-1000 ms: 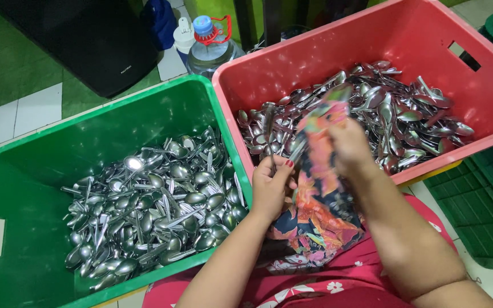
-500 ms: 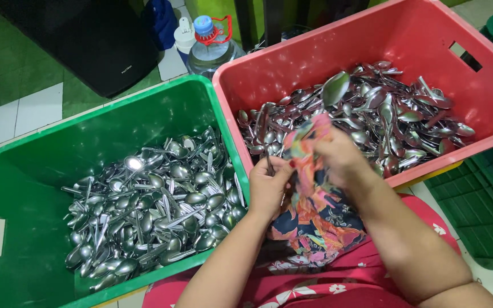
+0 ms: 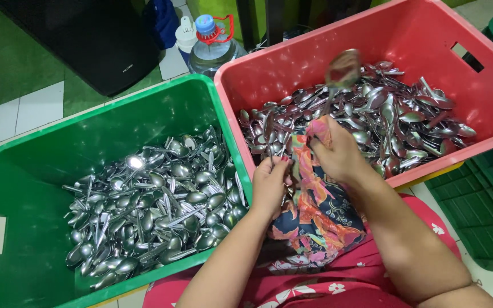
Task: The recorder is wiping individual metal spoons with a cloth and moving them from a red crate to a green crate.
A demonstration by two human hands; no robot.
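spoon rising out of the patterned cloth

green crate (image 3: 41, 171) sitting at nine o'clock, red crate (image 3: 292, 74) at one; left hand (image 3: 269, 185) gripping the cloth (image 3: 315, 211), right hand (image 3: 338, 151) now lifting the spoon (image 3: 342, 69), wiped, clear of it.

two spoon-filled crates (image 3: 144, 122) side by side, cloth (image 3: 315, 217) before them

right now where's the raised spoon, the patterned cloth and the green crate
raised spoon (image 3: 342, 69), head view, on its blurred bowl
patterned cloth (image 3: 315, 219), head view, on its middle fold
green crate (image 3: 161, 94), head view, on its far rim
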